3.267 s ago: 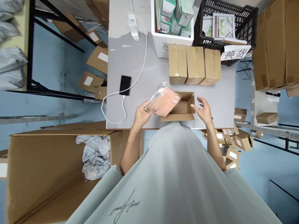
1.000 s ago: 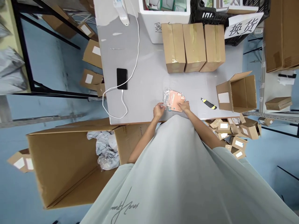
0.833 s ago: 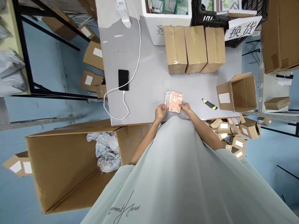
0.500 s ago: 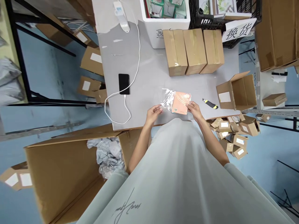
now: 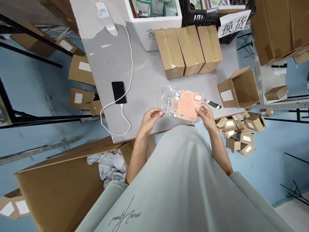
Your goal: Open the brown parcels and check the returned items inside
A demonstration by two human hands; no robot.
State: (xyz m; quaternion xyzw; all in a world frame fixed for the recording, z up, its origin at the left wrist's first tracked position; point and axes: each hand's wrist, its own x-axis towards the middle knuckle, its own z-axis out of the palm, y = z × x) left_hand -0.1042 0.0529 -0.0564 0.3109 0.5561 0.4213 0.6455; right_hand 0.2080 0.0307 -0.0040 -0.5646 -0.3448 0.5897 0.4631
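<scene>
An orange flat packet, card-like and printed with a barcode (image 5: 187, 106), is held above the table edge in front of me. My right hand (image 5: 206, 116) grips its right edge between thumb and fingers. A clear plastic bag (image 5: 167, 100) spreads out to the left of the orange packet, with a smaller pinkish piece showing through it. My left hand (image 5: 150, 120) is closed in a pinch at the bag's lower left corner. Just beyond my right hand lies a black and yellow utility knife (image 5: 212, 104) on the table.
Three taped cartons (image 5: 189, 51) stand in a row behind, by a white foam box (image 5: 154, 24) and a black crate (image 5: 214, 16). An open carton (image 5: 238, 90) sits right. A phone (image 5: 118, 91) with a white cable lies left. Below left, a large carton (image 5: 60, 190) holds crumpled wrapping.
The view has shifted and turned slightly. The orange packet now faces me more fully, with a red-outlined label showing, and the plastic is spread out flatter. Both hands keep their places at the sides.
</scene>
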